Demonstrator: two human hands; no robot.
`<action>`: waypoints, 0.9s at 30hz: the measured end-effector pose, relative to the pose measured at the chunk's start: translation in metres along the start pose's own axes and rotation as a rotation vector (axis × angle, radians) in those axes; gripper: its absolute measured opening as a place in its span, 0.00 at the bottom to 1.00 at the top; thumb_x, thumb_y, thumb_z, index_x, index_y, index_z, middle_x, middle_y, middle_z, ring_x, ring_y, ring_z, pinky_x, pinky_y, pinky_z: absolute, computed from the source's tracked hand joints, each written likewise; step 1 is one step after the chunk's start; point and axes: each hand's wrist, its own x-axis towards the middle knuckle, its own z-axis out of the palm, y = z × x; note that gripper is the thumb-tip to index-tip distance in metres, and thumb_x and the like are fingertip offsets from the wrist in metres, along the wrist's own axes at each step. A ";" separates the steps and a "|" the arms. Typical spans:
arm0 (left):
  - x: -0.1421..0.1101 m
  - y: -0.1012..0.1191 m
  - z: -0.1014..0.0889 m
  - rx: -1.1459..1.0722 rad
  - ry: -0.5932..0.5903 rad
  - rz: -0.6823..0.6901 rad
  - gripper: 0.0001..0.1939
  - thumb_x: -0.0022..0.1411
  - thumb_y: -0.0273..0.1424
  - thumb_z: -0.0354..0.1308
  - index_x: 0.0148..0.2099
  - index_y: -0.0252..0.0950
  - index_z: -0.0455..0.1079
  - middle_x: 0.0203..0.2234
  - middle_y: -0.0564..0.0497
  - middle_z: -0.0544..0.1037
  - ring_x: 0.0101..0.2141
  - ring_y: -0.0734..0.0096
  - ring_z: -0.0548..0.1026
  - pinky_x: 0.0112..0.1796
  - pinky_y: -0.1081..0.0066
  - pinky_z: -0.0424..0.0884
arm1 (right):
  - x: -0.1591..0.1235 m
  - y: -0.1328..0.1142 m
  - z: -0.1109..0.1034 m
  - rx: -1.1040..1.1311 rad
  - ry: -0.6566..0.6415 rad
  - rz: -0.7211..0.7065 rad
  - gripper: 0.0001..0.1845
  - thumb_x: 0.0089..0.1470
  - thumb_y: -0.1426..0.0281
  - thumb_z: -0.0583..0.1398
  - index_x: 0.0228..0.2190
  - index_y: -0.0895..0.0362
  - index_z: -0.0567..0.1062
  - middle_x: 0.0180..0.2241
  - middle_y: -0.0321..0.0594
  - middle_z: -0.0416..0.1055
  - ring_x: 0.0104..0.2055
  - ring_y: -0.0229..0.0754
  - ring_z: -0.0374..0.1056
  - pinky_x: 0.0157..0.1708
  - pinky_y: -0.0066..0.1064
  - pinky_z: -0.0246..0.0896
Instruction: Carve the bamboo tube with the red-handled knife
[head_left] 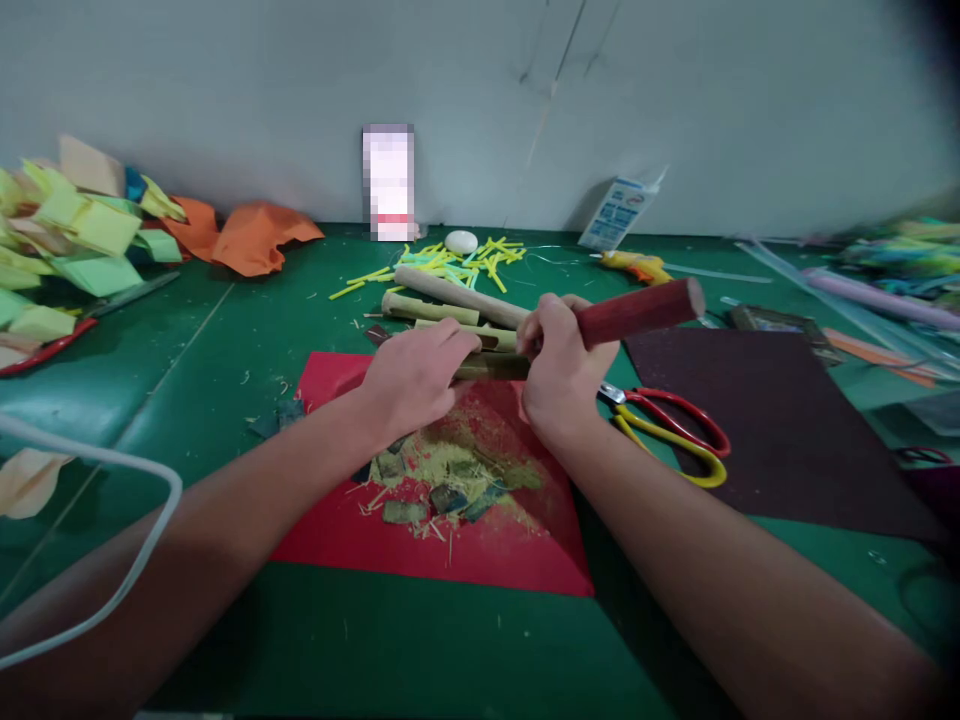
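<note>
Above the red sheet (330,530), my left hand (416,375) is closed on the left end of a bamboo piece (491,370). My right hand (559,365) is wrapped round a thick red wooden stick (637,312) with a pale cut end. The bamboo's right end reaches my right fingers; whether they grip it too is hidden. Just beyond my hands lie a pale wooden stick (457,295) and another bamboo piece (431,307). Sawdust (450,455), splinters and several dark scraps (405,512) cover the sheet's middle.
Right of my hand lie red-and-yellow-handled scissors (679,440), partly on a dark brown sheet (780,430). Yellow strips (427,262) and a yellow glue gun (637,266) lie behind. Folded papers (90,230) are heaped left. A white cable (169,490) crosses near my left forearm.
</note>
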 end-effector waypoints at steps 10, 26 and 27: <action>-0.001 0.006 -0.003 0.011 -0.008 0.000 0.16 0.63 0.37 0.55 0.50 0.37 0.75 0.40 0.46 0.81 0.44 0.55 0.78 0.38 0.62 0.72 | 0.000 -0.001 -0.001 0.047 0.014 0.006 0.20 0.54 0.71 0.58 0.14 0.53 0.61 0.13 0.29 0.58 0.16 0.32 0.54 0.20 0.27 0.52; 0.003 0.002 -0.004 -0.304 -0.024 -0.156 0.13 0.62 0.36 0.59 0.48 0.38 0.77 0.42 0.47 0.76 0.42 0.59 0.76 0.41 0.62 0.71 | -0.001 0.000 -0.002 0.061 -0.017 -0.024 0.18 0.54 0.68 0.58 0.15 0.53 0.61 0.13 0.28 0.58 0.17 0.32 0.53 0.21 0.28 0.52; 0.003 0.002 -0.004 -0.316 -0.022 -0.154 0.13 0.62 0.35 0.60 0.47 0.38 0.77 0.41 0.47 0.76 0.41 0.60 0.76 0.40 0.62 0.71 | -0.001 0.000 -0.002 0.067 -0.017 -0.026 0.19 0.54 0.68 0.58 0.15 0.53 0.61 0.13 0.28 0.58 0.17 0.32 0.53 0.21 0.28 0.53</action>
